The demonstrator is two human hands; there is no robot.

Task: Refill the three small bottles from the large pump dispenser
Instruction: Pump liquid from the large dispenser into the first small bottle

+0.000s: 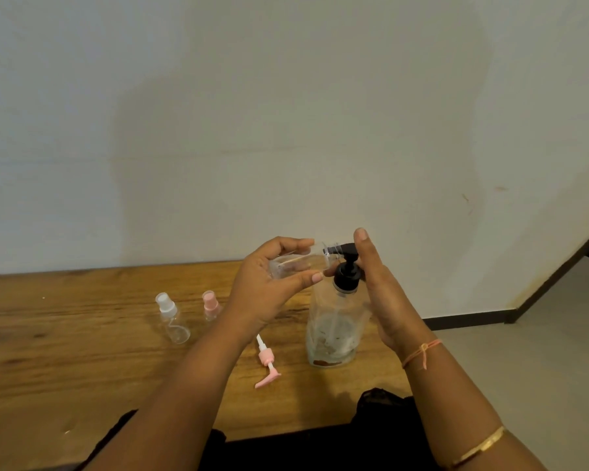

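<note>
One small bottle at the spout, two to go

Our left hand (269, 287) curls round the uncapped small bottle (291, 266), mouth at the pump dispenser's (334, 328) nozzle. Our right hand (385, 294) lies against the pump, grip unclear. The white-capped bottle (172, 321) and pink-capped bottle (210, 304) stand closed, apparently unfilled.

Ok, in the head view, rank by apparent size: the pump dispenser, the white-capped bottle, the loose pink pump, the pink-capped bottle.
1. pump dispenser, clearly largest.
2. white-capped bottle.
3. loose pink pump, similar length but slimmer.
Unranked: pink-capped bottle, partly hidden behind the left forearm.
</note>
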